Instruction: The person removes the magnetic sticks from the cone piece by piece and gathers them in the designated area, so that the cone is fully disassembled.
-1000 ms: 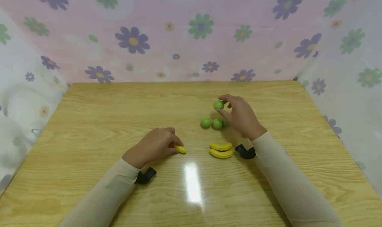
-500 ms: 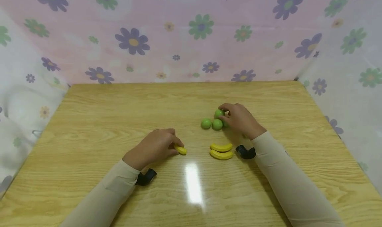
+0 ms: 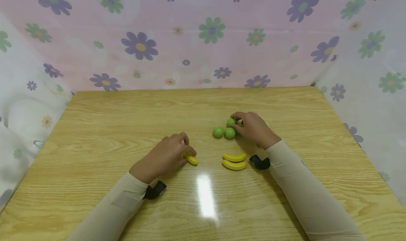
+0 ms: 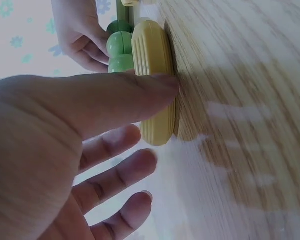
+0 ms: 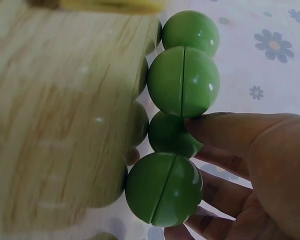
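Observation:
My left hand (image 3: 168,156) pinches a yellow toy banana (image 3: 191,159) on the table, left of the other fruit. In the left wrist view the thumb lies across this ridged banana (image 4: 155,90), and the lower fingers are spread apart. To the right, my right hand (image 3: 253,128) holds a glossy green toy ball (image 3: 231,122) between thumb and fingers. Two more green balls, one at the left (image 3: 218,131) and one nearer me (image 3: 229,133), sit close by. Another seamed green ball (image 5: 164,189) shows beside the fingers in the right wrist view; the hand hides it in the head view.
Two toy bananas, the upper one (image 3: 234,158) and the lower one (image 3: 234,165), lie side by side in front of the balls. The wood-grain table (image 3: 127,110) meets a flowered cloth (image 3: 177,50) at the back and sides.
My right hand has lowered the green ball towards me, down behind the other balls. The left hand stays at its banana, its fingers slightly shifted and the banana tilted a little.

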### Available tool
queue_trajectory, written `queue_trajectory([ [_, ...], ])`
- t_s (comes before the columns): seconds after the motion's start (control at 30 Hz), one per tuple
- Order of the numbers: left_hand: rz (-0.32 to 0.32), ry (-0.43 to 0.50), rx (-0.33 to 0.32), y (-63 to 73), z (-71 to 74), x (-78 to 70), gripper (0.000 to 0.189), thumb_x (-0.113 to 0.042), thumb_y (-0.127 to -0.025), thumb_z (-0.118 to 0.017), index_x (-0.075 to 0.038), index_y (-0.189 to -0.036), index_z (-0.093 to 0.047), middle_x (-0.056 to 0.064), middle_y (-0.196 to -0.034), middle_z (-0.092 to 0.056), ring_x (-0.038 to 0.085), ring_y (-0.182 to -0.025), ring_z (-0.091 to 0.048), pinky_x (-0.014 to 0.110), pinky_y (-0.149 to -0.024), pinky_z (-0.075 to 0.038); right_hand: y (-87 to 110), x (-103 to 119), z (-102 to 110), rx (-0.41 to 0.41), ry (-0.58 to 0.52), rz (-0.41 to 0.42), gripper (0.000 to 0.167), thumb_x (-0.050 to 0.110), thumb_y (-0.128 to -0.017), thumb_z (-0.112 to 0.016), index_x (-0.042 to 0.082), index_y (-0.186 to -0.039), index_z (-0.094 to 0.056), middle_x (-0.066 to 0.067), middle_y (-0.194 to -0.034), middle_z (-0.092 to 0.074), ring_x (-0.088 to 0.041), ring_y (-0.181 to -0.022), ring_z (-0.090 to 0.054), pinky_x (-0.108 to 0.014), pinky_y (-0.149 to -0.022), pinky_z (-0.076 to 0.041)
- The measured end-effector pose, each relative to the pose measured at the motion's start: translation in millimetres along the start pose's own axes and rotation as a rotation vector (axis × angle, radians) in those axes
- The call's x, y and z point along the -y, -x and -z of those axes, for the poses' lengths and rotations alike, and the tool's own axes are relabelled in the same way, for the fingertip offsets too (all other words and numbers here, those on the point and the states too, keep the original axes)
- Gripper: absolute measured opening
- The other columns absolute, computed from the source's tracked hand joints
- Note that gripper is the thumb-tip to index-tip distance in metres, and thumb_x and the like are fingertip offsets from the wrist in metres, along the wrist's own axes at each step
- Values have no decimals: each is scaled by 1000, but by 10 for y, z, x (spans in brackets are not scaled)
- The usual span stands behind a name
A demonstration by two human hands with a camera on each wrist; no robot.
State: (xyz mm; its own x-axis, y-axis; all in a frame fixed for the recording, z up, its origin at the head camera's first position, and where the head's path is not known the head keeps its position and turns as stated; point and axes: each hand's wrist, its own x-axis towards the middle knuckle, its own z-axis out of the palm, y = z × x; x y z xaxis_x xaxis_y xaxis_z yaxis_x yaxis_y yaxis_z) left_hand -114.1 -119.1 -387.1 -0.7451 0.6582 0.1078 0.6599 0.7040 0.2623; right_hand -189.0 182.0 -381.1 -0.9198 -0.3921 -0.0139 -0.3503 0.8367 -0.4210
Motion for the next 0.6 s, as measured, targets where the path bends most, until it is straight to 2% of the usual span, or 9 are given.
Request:
queue_trajectory([
  [0.1,17,-18,-2,4,-6,18,22,-15,-84,-81,-24,-104,-79,5,-119,-63,26,-101,-64,42,-76,-53,6,1,-1,-7,-1,6,38,18,-98,-66,1,-132,-62,-18,-118,-71,-33,-105,-69,-48,-89,-56],
  [0.17,27,-31,5,16,-7,29,23,-14,-85,-81,-23,-105,-78,3,-120,-66,26,-103,-65,43,-78,-55,6,14,5,-7,0,8,38,19,-98,-66,1,-132,-62,-18,-119,-71,-33,-106,-69,-48,-89,-56],
  [0.37,-2,-18,9,27,-19,20,20,-17,-83,-83,-21,-102,-78,-4,-97,-69,16,-86,-64,36,-75,-53,13,27,19,9,-4,-6,40,22,-100,-63,4,-135,-60,-18,-123,-69,-34,-109,-67,-50,-91,-54],
  [0.5,-30,11,31,9,-34,-70,18,-20,-85,-81,-22,-103,-78,-5,-94,-67,12,-82,-62,34,-74,-50,44,19,65,0,-44,-13,42,25,-101,-59,6,-138,-58,-17,-131,-65,-35,-114,-63,-52,-94,-53],
  [0.6,-87,8,50,-12,-85,-199,19,-24,-86,-80,-22,-105,-78,-6,-97,-67,10,-84,-64,34,-76,-51,84,8,98,-36,-64,0,40,24,-101,-59,5,-137,-60,-16,-135,-62,-36,-116,-61,-53,-96,-51],
])
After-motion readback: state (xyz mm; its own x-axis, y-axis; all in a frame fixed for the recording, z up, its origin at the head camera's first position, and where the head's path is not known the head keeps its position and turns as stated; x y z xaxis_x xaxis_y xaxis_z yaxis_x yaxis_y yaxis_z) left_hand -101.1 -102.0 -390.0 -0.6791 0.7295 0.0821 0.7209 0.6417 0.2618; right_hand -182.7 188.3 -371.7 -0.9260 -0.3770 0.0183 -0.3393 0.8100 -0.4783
